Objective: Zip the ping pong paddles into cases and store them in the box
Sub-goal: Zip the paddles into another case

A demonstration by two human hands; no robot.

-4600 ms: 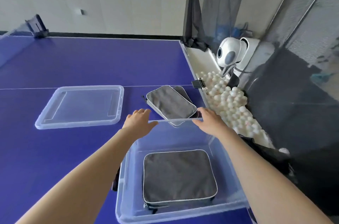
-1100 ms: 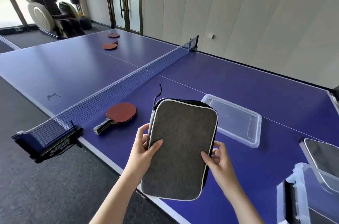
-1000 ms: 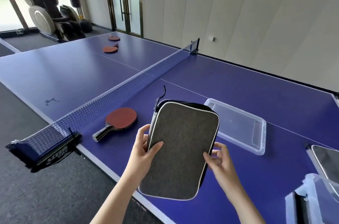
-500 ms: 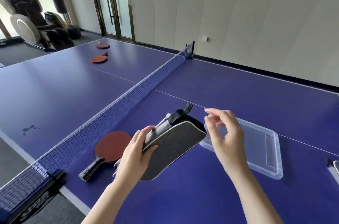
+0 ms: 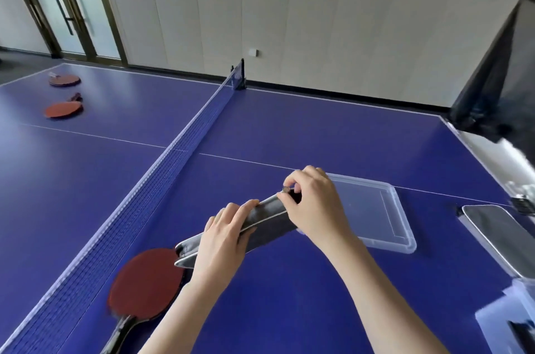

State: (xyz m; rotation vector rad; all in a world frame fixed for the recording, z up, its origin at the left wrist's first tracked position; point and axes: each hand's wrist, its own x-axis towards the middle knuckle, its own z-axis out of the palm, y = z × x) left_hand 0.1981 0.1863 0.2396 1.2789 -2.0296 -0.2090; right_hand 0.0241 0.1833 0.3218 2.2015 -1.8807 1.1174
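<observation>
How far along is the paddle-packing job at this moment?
Done: one zipped case lies at right. In hand: left hand holds a grey case while right hand pinches its zipper. Left: nearest paddle and far paddles uncased; box lid off.

Left hand (image 5: 223, 240) grips palm-down; right hand (image 5: 314, 207) pinches with thumb and forefinger.

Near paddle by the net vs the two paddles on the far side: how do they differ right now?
The near paddle lies on this side of the net, partly under the grey case held by the left hand and right hand; the far paddles lie across the net, untouched. The near paddle looks darker red, the closer far one more orange. All lie flat on the table.
</observation>
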